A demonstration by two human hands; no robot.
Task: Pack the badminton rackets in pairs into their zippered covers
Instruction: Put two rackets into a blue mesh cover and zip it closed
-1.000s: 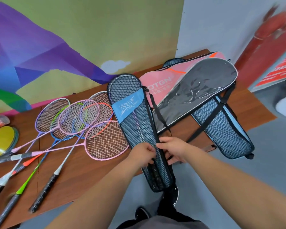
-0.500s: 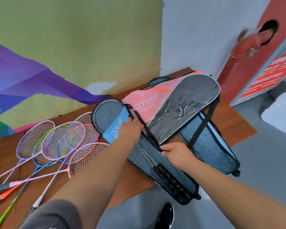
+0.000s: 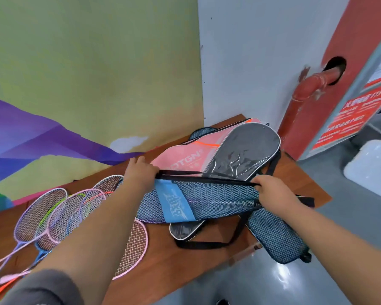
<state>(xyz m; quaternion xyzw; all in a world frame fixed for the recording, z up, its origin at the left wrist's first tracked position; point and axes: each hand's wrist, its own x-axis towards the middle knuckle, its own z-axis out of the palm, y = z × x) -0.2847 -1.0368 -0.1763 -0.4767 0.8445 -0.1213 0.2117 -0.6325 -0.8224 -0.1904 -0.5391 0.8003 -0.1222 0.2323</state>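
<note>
Landmark: one pink cover [image 3: 185, 157], flat at the far end of the desk [image 3: 174, 267]. All positions below refer to it.
Left grip: my left grip [image 3: 141, 172] is curled around the left end of one black band [image 3: 207, 180], just beside the pink cover's left edge.
Right grip: my right grip [image 3: 271, 190] pinches the right end of that band, in front of the pink cover and toward its right side.
Band: it runs straight between my two grips along the top edge of the held cover. I cannot tell whether it is the carry strap or the zip edge.
Held cover: one blue mesh cover [image 3: 218, 201], held up by the band and lying crosswise in front of the pink cover. One blue label [image 3: 176, 205] crosses it. I cannot tell whether the zip is open or closed.
Grey cover: one grey cover [image 3: 244, 150], on top of the pink cover. Its wide end lies over the pink cover's right half. Its narrow end reaches forward, passing under the held cover.
Further mesh covers: two. The second mesh cover [image 3: 277, 238] lies in front and to the right of the pink cover, overhanging the desk edge. The third mesh cover [image 3: 201, 131] shows only a rounded end behind the pink cover.
Covers, total: five.
Rackets: loose rackets [image 3: 75, 212] overlap on the desk to the left of the pink cover. Four heads can be counted. Green and blue frames are partly hidden, so I cannot give the full count.
</note>
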